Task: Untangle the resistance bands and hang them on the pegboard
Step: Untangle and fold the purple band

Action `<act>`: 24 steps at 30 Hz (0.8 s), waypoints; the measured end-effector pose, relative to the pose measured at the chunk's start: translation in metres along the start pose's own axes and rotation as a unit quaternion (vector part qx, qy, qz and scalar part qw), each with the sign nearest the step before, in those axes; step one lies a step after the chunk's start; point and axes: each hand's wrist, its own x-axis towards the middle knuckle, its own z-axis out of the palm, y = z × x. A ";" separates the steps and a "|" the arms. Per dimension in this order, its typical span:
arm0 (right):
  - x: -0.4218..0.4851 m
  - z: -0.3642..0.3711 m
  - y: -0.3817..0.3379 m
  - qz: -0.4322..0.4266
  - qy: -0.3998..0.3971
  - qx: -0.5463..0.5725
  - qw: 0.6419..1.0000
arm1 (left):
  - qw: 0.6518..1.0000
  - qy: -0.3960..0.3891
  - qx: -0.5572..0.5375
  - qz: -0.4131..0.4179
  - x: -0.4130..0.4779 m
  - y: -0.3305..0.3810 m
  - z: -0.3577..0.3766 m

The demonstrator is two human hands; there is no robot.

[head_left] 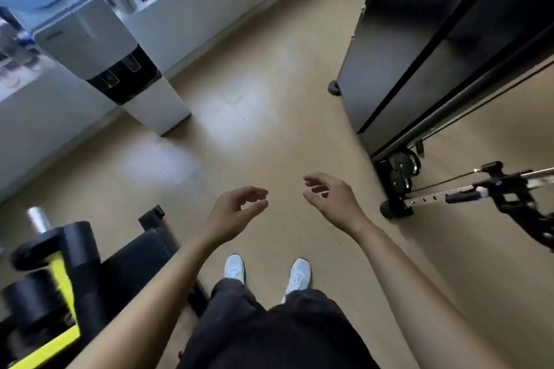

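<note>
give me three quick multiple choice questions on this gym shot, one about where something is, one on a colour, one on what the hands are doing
1. Where does the water dispenser stand?
A. upper left of the view
B. lower right
C. between the shoes

2. What colour are the shoes?
A. red
B. white
C. black

3. What state are the left hand and right hand in?
A. both gripping a band
B. one holding a bottle
C. both open and empty

Answers:
1 A, it stands against the wall at upper left.
2 B, both shoes on the tan floor are white.
3 C, the fingers are loosely curled with nothing in them.
</note>
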 end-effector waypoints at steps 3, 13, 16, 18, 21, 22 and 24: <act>0.014 -0.008 0.005 0.017 -0.018 -0.005 1.000 | 0.999 0.012 -0.022 -0.026 0.010 0.004 0.003; 0.116 -0.022 -0.041 0.015 -0.041 -0.065 0.997 | 0.999 0.011 -0.038 -0.021 0.100 0.003 -0.043; 0.147 -0.024 -0.059 0.026 -0.030 -0.083 0.996 | 0.999 -0.002 -0.037 -0.013 0.140 -0.003 -0.066; 0.167 -0.021 -0.073 0.038 -0.023 -0.091 0.995 | 1.000 -0.012 -0.020 -0.001 0.168 -0.006 -0.084; 0.198 -0.018 -0.092 0.050 -0.022 -0.102 0.993 | 0.999 -0.041 0.004 0.011 0.210 -0.008 -0.114; 0.208 -0.018 -0.098 0.054 -0.024 -0.106 0.993 | 0.998 -0.052 0.016 0.017 0.224 -0.007 -0.124; 0.227 -0.021 -0.111 0.059 -0.025 -0.111 0.992 | 0.996 -0.069 0.042 0.028 0.250 -0.004 -0.141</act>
